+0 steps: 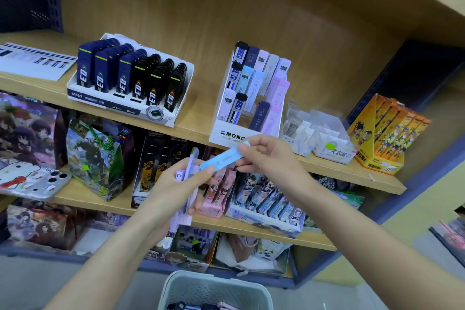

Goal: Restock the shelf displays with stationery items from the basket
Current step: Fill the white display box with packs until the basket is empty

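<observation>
Blue lead case (221, 158): pinched by right hand (266, 156), below MONO display (226, 133). Left hand (176, 189) grips lilac items (187, 171); crowded grip risks a drop

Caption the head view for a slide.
Right hand pinches a light blue lead case before the MONO display; left hand grips lilac packs above the basket.

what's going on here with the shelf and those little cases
A person is restocking a stationery shelf. The left hand grips a bunch of pale purple cases, its thumb touching the lower end of a light blue lead case. The right hand pinches that case's upper end, just in front of the MONO display, which has open slots. The basket sits below with more stock inside.
</observation>
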A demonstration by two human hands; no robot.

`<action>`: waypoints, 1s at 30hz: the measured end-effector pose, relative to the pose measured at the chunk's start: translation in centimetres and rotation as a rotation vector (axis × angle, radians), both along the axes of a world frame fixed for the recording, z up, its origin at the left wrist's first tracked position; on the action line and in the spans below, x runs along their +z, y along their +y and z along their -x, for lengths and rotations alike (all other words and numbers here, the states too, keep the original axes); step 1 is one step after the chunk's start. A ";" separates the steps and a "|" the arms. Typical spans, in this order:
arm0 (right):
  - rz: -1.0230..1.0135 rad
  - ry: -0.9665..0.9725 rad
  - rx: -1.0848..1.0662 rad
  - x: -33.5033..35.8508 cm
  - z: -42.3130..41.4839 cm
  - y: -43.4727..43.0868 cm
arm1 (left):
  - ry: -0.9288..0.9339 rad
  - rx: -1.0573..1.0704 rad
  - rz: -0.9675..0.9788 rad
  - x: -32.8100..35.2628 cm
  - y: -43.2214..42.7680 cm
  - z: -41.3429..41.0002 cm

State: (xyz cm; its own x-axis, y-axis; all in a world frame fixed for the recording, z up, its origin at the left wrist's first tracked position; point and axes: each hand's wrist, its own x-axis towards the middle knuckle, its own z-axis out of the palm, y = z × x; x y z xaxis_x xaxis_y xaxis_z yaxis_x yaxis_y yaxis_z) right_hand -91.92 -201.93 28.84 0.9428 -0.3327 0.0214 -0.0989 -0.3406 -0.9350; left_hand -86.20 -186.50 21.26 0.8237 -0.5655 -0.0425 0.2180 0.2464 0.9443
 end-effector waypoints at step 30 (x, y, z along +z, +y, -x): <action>0.705 -0.363 -0.238 7.9 -8.8 -3.4 | 0.132 0.099 -0.033 -0.1 1.1 -0.6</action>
State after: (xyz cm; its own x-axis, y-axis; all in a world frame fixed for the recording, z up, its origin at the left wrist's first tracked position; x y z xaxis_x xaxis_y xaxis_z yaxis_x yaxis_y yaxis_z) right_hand -83.13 -205.33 36.77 0.7431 -0.3177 0.5890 0.0240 -0.8669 -0.4978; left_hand -85.57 -185.40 21.17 0.8614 -0.4782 -0.1713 0.3169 0.2424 0.9169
